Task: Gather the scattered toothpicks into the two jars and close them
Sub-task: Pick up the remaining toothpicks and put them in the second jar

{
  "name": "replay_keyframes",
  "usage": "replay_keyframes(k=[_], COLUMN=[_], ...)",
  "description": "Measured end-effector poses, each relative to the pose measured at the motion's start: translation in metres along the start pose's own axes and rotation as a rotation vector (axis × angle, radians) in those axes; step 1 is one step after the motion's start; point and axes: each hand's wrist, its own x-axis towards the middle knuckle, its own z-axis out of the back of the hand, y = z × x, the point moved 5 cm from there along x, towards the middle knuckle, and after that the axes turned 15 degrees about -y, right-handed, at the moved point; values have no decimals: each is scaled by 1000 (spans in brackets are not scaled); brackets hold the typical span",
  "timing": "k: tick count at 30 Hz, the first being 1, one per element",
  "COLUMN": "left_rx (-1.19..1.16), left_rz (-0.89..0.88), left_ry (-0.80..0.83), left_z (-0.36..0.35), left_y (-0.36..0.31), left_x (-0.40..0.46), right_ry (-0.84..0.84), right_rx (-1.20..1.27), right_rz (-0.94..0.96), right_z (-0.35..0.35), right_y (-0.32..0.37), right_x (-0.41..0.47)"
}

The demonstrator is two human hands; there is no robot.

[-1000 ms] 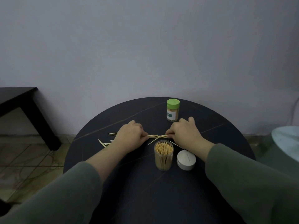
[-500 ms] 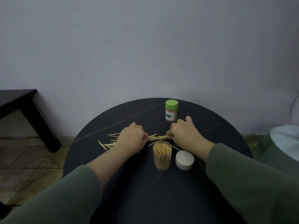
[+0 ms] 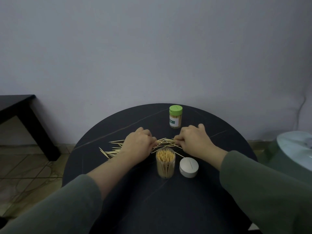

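Observation:
Loose toothpicks [image 3: 164, 143] lie in a heap on the round black table [image 3: 168, 200], between my two hands. More toothpicks [image 3: 110, 150] are scattered to the left. My left hand [image 3: 137, 142] and my right hand [image 3: 194, 138] rest knuckles-up on the table, fingers curled and pinching the ends of the middle heap. In front of the heap stands an open clear jar [image 3: 165, 163] full of upright toothpicks. Its white lid [image 3: 188, 167] lies flat to its right. A closed jar with a green lid [image 3: 175, 119] stands farther back.
A pale wall rises behind the table. A low black table [image 3: 20, 112] stands at the left over a tiled floor. A pale green round object [image 3: 294, 149] sits at the right edge, close to the table's rim.
My hands have drawn slightly apart, and more loose toothpicks show in the heap between them. The view has shifted a little.

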Motion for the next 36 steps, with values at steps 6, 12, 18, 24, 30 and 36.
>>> replay_keyframes(k=[6,12,18,24,30,36], left_rx=[-127,-349,-843,-1280,-1393,-1435], left_rz=[133,343,637,781,810,844], left_ry=[-80,-65,-165,-237,-224,-206], left_z=[4,11,24,37,38,32], left_y=[7,15,13,-5,-16,-26], left_x=[-3,-5,-5,-9,-18,-29], right_ry=[-95,-145,-171,-173,-141,-172], right_rx=[248,479,985,1265,1314,1366], right_rz=[-171,-345,-568,-626,-606,-629], right_z=[11,12,16,25,24,21], right_y=[-9,-15,-5,12,24,33], right_x=[-3,-7,-10,-15,-22,-32])
